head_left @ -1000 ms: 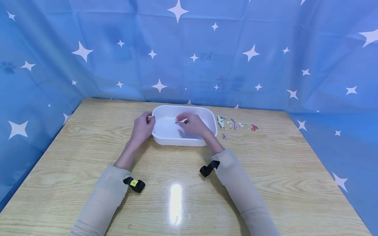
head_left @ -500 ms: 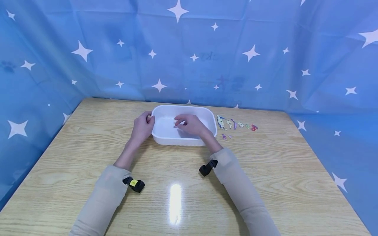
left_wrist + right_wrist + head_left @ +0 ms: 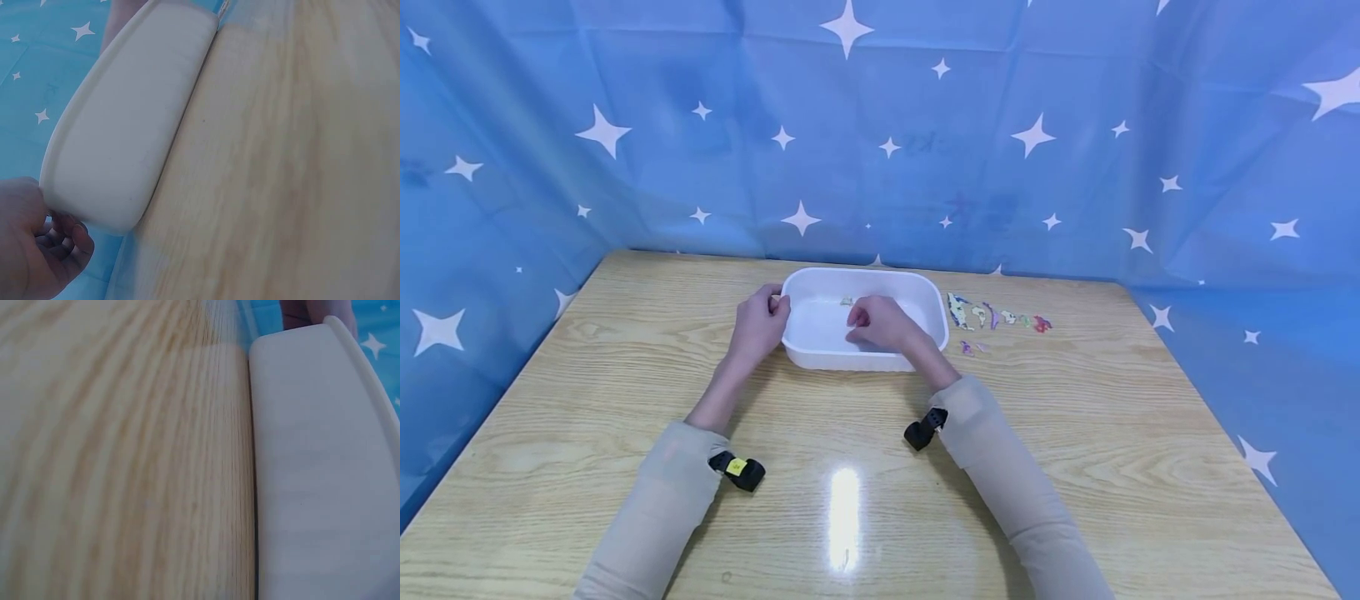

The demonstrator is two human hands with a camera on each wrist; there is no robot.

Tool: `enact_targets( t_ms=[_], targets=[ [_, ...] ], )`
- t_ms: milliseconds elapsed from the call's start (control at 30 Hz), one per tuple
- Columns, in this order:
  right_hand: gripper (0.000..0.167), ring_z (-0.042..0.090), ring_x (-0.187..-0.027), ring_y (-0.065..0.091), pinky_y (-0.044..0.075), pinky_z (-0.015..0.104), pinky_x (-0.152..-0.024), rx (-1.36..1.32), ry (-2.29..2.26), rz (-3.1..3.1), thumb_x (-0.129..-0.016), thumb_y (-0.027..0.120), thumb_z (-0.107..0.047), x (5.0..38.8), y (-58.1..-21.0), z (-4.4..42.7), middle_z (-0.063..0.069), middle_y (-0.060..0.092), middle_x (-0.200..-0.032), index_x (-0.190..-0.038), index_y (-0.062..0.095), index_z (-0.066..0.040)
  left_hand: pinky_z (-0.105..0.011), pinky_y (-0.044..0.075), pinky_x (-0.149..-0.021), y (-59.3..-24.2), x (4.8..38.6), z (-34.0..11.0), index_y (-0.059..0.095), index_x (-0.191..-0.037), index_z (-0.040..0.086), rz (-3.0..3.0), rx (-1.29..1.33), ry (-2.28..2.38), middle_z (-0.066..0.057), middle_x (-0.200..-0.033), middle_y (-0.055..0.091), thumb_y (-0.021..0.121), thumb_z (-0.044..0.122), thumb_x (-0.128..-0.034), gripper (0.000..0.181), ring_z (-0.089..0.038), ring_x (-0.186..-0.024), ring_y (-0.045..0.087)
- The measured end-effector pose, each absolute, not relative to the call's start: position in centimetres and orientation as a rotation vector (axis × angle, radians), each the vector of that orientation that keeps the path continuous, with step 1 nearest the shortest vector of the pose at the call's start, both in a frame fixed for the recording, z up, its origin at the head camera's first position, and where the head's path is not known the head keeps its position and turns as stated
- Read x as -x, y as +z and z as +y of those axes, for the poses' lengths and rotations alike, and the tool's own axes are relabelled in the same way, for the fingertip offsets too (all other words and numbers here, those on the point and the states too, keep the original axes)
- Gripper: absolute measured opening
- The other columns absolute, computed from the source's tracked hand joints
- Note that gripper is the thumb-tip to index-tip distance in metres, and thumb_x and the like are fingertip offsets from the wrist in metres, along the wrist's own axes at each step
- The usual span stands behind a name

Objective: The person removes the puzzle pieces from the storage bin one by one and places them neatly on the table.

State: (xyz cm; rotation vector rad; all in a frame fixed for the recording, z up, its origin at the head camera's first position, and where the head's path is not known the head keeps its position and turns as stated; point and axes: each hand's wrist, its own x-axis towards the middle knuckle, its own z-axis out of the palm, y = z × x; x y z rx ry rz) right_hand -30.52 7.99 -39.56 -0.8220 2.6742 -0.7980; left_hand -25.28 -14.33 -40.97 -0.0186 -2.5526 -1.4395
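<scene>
A white plastic basin (image 3: pixel 827 360) stands at the back of the wooden table. My left hand (image 3: pixel 757 323) grips its left rim, thumb on the inner side and fingers curled outside; the left wrist view shows this left hand (image 3: pixel 37 244) at the basin's end. Inside the basin, my right hand (image 3: pixel 883 323) reaches low with bent fingers and fingertips near the floor. Whether it pinches anything is hidden. Just beyond those fingers, a small yellow-green piece (image 3: pixel 847 301) lies on the basin floor. The right wrist view shows only the basin's outer wall (image 3: pixel 319 462) and some fingers.
Right of the basin, several small flat irregular pieces lie in a row, from a larger yellow-and-blue piece (image 3: pixel 957 311) to a red piece (image 3: pixel 1042 324). Small purple pieces (image 3: pixel 967 348) lie in front of them. A blue star-patterned curtain (image 3: pixel 880 125) hangs behind the table (image 3: pixel 790 483).
My right hand has drawn its fingers lower and slightly to the right in the basin, leaving the yellow-green piece visible behind them. My left hand keeps its grip on the rim.
</scene>
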Motion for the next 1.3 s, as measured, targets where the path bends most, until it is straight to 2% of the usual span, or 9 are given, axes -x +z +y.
enact_targets(
  t_ms=[167, 433, 700, 933, 1133, 1300],
  targets=[
    [0.009, 0.019, -0.086, 0.063, 0.05, 0.03, -0.083, 0.796, -0.787, 2.667, -0.092, 0.075, -0.011, 30.4, -39.4, 8.0, 0.006, 0.07, -0.09, -0.094, 0.071, -0.003, -0.026, 0.041, -0.055, -41.0, 25.3, -14.3, 0.055, -0.135, -0.008, -2.549, 0.017, -1.435, -0.01, -0.08, 0.054, 0.048, 0.017, -0.105, 0.04, -0.019, -0.065, 0.049],
    [0.017, 0.02, -0.089, 0.064, 0.05, 0.032, -0.085, 0.759, -0.806, 2.654, -0.091, 0.076, -0.01, 30.4, -39.3, 8.0, 0.008, 0.07, -0.095, -0.104, 0.069, -0.001, -0.027, 0.042, -0.056, -41.0, 25.4, -14.3, 0.055, -0.135, -0.007, -2.554, 0.012, -1.429, -0.01, -0.081, 0.054, 0.048, 0.018, -0.105, 0.04, -0.02, -0.066, 0.049],
    [0.011, 0.016, -0.078, 0.06, 0.048, 0.028, -0.077, 0.798, -0.82, 2.658, -0.091, 0.077, -0.013, 30.4, -39.3, 8.3, 0.003, 0.069, -0.083, -0.089, 0.069, -0.005, -0.027, 0.042, -0.056, -41.0, 25.4, -14.3, 0.055, -0.135, -0.008, -2.553, 0.025, -1.422, -0.01, -0.081, 0.054, 0.048, 0.017, -0.1049, 0.04, -0.02, -0.066, 0.05],
    [0.01, 0.016, -0.074, 0.067, 0.051, 0.027, -0.069, 0.757, -1.131, 2.669, -0.096, 0.07, -0.012, 30.1, -39.1, 8.6, 0.005, 0.072, -0.086, -0.096, 0.063, -0.005, -0.026, 0.042, -0.056, -41.0, 25.4, -14.2, 0.055, -0.136, -0.007, -2.557, 0.017, -1.428, -0.011, -0.082, 0.055, 0.048, 0.017, -0.1052, 0.04, -0.02, -0.066, 0.05],
    [0.009, 0.017, -0.069, 0.067, 0.053, 0.03, -0.063, 0.866, -1.358, 2.686, -0.096, 0.07, -0.012, 29.5, -38.6, 9.4, 0.005, 0.074, -0.085, -0.101, 0.067, -0.005, -0.026, 0.042, -0.056, -41.1, 25.3, -14.2, 0.054, -0.137, -0.007, -2.568, 0.013, -1.429, -0.011, -0.083, 0.055, 0.047, 0.017, -0.1056, 0.04, -0.02, -0.067, 0.05],
    [0.012, 0.018, -0.068, 0.066, 0.055, 0.031, -0.063, 0.925, -1.475, 2.704, -0.098, 0.067, -0.009, 29.1, -38.2, 10.9, 0.006, 0.071, -0.083, -0.107, 0.071, -0.003, -0.025, 0.042, -0.056, -41.0, 25.3, -14.3, 0.054, -0.137, -0.007, -2.572, 0.012, -1.434, -0.011, -0.083, 0.054, 0.046, 0.018, -0.1059, 0.041, -0.019, -0.067, 0.05]
  ],
)
